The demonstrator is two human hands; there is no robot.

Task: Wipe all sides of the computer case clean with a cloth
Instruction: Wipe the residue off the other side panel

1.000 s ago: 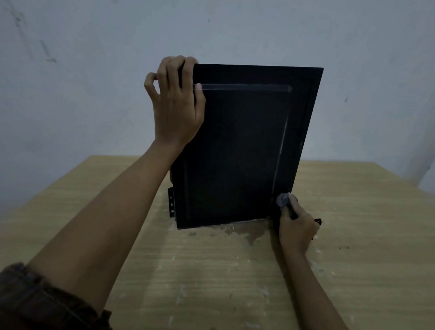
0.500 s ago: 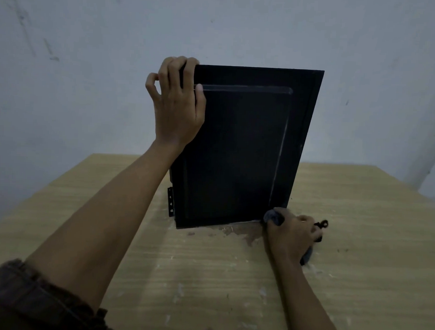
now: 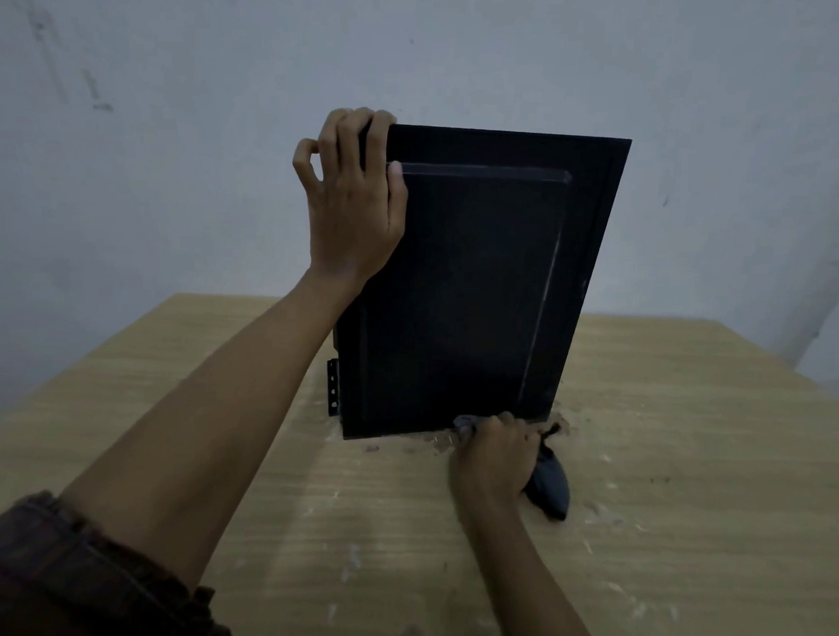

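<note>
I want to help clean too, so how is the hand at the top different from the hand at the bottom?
The left hand grips the computer case at its top corner; the right hand is low, at the case's bottom edge by the table. The left hand holds only the case; the right hand grips a dark cloth. Both hands have curled fingers.

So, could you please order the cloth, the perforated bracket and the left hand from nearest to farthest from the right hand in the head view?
1. Cloth: gripped in the right hand, at the computer case's lower right.
2. Perforated bracket: low on the case's left edge.
3. Left hand: high up, gripping the case's top left corner.
</note>
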